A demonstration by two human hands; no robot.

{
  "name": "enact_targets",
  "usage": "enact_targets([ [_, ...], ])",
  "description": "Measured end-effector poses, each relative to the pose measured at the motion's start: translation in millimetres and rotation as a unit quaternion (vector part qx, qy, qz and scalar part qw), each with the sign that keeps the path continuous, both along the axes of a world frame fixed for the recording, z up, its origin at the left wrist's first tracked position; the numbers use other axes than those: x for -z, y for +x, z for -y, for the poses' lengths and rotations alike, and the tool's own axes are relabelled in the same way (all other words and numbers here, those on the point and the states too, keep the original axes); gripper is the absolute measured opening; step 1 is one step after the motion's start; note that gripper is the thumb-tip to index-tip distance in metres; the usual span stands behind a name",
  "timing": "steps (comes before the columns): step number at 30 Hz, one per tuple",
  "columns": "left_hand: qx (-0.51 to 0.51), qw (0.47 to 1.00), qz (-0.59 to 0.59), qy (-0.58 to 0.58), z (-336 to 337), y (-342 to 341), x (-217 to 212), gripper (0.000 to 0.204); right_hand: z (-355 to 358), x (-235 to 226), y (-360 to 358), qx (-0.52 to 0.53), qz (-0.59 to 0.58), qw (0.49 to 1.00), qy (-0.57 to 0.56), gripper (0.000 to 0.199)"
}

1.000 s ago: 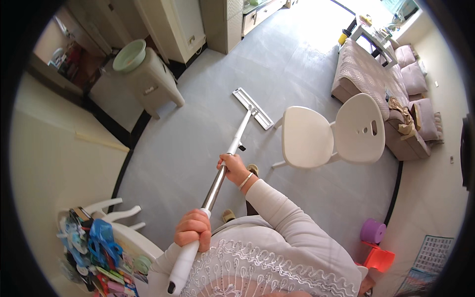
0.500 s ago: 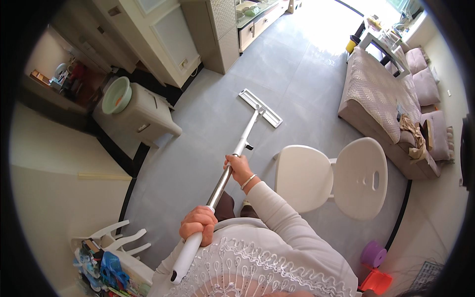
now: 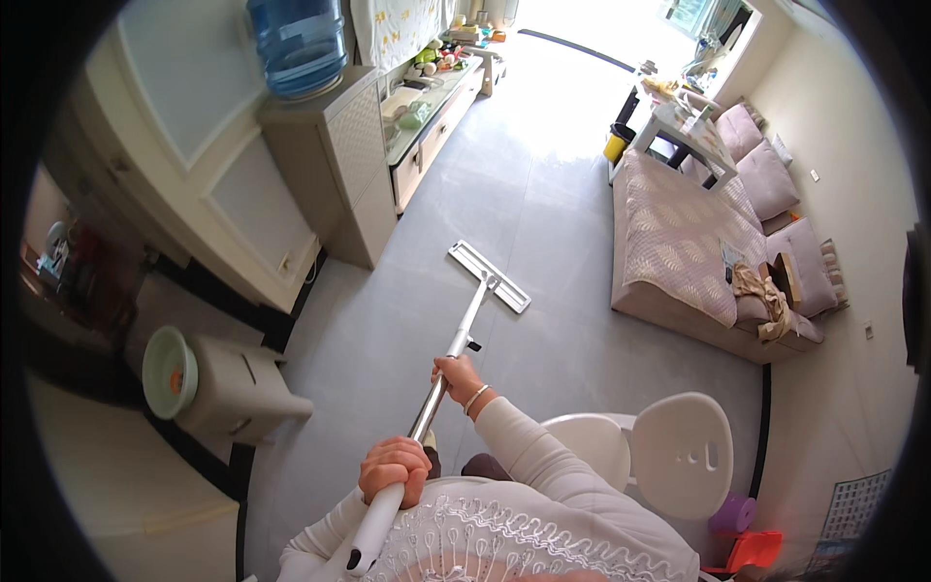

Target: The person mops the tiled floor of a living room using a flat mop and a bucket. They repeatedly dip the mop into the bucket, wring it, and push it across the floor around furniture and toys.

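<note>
Both my hands hold a flat mop with a silver shaft (image 3: 472,325) and a white grip end. My left hand (image 3: 393,470) is closed around the upper part, close to my chest. My right hand (image 3: 456,373), with a bracelet on the wrist, grips the shaft lower down with the arm stretched forward. The long white mop head (image 3: 490,276) lies flat on the grey tiled floor (image 3: 388,320) ahead of me, set at a slant.
A white round-backed chair (image 3: 679,456) stands right beside me. A mauve sofa (image 3: 689,242) runs along the right wall. On the left are a cabinet carrying a blue water bottle (image 3: 296,44) and a white stool holding a green basin (image 3: 170,373). A yellow bin (image 3: 616,145) stands far ahead.
I have advanced over the floor with the mop head sliding ahead. The chair has dropped to my lower right, the stool with the basin to my left. Both grips are unchanged.
</note>
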State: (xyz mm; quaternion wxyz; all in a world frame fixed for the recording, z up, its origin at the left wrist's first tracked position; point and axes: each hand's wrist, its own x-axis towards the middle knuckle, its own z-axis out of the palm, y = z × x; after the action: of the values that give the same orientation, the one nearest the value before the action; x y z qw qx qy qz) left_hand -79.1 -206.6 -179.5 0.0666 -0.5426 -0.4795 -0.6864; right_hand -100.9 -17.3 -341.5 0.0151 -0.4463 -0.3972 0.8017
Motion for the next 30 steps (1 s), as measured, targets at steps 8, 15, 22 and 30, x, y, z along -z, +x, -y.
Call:
enact_targets([
  [8, 0.001, 0.999, 0.033, -0.003, -86, -115, 7, 0.025, -97, 0, -120, -0.062, 0.047, 0.996, 0.038, 0.006],
  [15, -0.025, 0.997, 0.062, 0.036, -223, -183, 18, 0.024, -226, 11, -207, -0.030, 0.029, 0.999, 0.034, 0.007],
  [22, -0.024, 0.998, 0.058, 0.023, -361, -234, 8, 0.024, -361, 9, -264, -0.035, 0.011, 0.999, 0.040, 0.007],
  [30, 0.006, 1.000, 0.027, -0.005, -480, -306, 10, 0.027, -485, 0, -318, -0.010, -0.037, 0.999, 0.023, 0.012],
])
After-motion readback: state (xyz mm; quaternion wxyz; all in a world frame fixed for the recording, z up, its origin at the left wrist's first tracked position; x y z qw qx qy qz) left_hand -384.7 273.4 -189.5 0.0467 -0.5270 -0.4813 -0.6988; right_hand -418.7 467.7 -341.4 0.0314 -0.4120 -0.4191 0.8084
